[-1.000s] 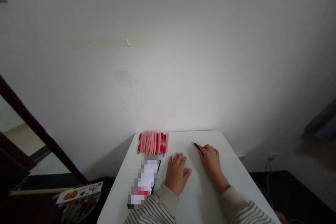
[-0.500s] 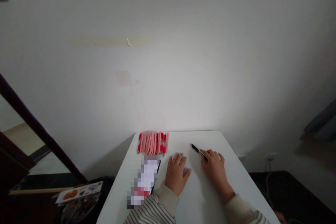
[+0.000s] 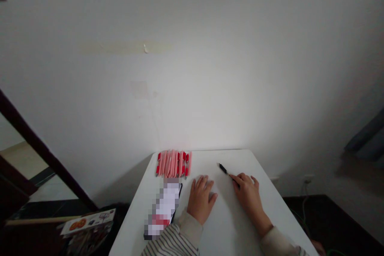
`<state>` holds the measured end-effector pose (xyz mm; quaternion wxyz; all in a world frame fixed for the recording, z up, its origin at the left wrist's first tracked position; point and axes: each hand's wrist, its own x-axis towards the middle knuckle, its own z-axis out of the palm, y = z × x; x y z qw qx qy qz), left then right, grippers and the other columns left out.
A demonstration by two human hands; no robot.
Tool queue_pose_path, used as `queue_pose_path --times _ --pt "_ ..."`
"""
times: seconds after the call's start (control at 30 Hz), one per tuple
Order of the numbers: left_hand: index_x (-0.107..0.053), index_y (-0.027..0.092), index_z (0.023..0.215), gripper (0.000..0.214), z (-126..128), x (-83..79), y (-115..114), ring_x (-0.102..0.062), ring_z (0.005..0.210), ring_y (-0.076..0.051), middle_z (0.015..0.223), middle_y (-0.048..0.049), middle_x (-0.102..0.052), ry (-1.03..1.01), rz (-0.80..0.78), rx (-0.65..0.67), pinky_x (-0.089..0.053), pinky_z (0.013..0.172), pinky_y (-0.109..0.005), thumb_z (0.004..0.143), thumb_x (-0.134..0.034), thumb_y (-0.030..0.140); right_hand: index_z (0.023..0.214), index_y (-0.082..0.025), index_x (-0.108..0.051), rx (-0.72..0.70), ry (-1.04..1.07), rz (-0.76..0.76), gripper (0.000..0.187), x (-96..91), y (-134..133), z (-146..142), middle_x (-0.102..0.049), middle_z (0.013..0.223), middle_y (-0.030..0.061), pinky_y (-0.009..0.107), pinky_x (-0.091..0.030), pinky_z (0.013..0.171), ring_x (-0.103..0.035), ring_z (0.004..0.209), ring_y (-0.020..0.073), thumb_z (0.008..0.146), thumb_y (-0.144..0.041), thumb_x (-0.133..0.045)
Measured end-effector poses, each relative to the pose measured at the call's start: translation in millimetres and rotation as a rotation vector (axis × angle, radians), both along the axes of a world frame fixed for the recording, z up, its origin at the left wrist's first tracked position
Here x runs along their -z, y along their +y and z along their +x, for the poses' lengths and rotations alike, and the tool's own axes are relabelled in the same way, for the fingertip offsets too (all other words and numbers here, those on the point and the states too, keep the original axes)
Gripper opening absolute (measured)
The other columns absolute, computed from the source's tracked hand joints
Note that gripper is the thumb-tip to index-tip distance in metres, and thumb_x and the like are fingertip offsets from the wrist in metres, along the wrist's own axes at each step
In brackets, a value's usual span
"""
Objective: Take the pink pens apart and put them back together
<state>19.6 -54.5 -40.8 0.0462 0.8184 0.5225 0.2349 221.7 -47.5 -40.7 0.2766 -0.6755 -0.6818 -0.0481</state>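
On the white table (image 3: pixel 219 236), my left hand (image 3: pixel 201 199) lies flat with its fingers spread and holds nothing. My right hand (image 3: pixel 247 195) rests to the right of it, its fingers closed around a dark pen (image 3: pixel 223 169). The pen's black front end points up and left, away from me; its rear is hidden under the hand. Beyond my left hand, several pink and red pens (image 3: pixel 172 164) lie side by side near the table's far edge. A phone (image 3: pixel 168 204) with a blurred-out screen lies left of my left hand, partly behind my striped sleeve (image 3: pixel 174 242).
The far edge of the table meets a pale wall (image 3: pixel 204 88). On the lower left, a printed box or packet (image 3: pixel 88 222) sits among dark things beside the table. A wall socket (image 3: pixel 309 178) with a cable is at the right.
My right hand has shifted slightly right and toward me, still holding the pen. My left hand stays flat. The whole view has moved a little.
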Motion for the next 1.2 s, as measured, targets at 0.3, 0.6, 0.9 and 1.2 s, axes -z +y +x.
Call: queue_pose_path --times 0.3,0.6,0.9,1.2 --pt "-0.052 0.032 0.123 0.037 12.1 -3.6 5.0 -0.035 0.134 -0.028 0.141 -0.0022 -0.046 0.013 -0.015 -0.01 -0.024 0.111 -0.06 0.086 -0.047 0.035 0.111 -0.025 -0.066 0.069 0.028 -0.001 0.034 -1.9 15.4 23.0 -0.063 0.091 0.005 0.028 -0.038 0.078 -0.058 0.085 0.0169 0.087 -0.018 -0.043" --pt "-0.051 0.034 0.122 0.036 59.8 -2.3 44.8 -0.032 0.134 -0.029 0.139 -0.0012 -0.047 0.03 -0.021 0.061 -0.021 0.108 -0.065 0.087 -0.044 0.037 0.108 -0.022 -0.067 0.177 0.052 0.064 0.032 -1.6 33.9 49.6 -0.062 0.087 0.006 0.028 -0.039 0.078 -0.058 0.083 0.0173 0.087 -0.02 -0.043" --pt "-0.049 0.034 0.126 0.04 105.6 -4.9 70.8 -0.027 0.137 -0.032 0.142 -0.0028 -0.045 0.032 -0.043 0.084 -0.011 0.106 -0.072 0.089 -0.038 0.043 0.107 -0.017 -0.066 0.256 0.034 0.078 0.031 -0.5 47.8 65.5 -0.062 0.087 0.0079 0.028 -0.039 0.077 -0.057 0.084 0.0184 0.088 -0.017 -0.042" --pt "-0.05 0.035 0.126 0.039 131.5 -6.4 80.4 -0.027 0.136 -0.034 0.141 -0.0025 -0.046 0.036 -0.015 0.065 -0.011 0.104 -0.073 0.089 -0.039 0.039 0.107 -0.017 -0.066 0.289 0.02 0.064 0.03 1.1 55.9 77.8 -0.061 0.089 0.008 0.027 -0.037 0.078 -0.056 0.086 0.0177 0.088 -0.015 -0.043"
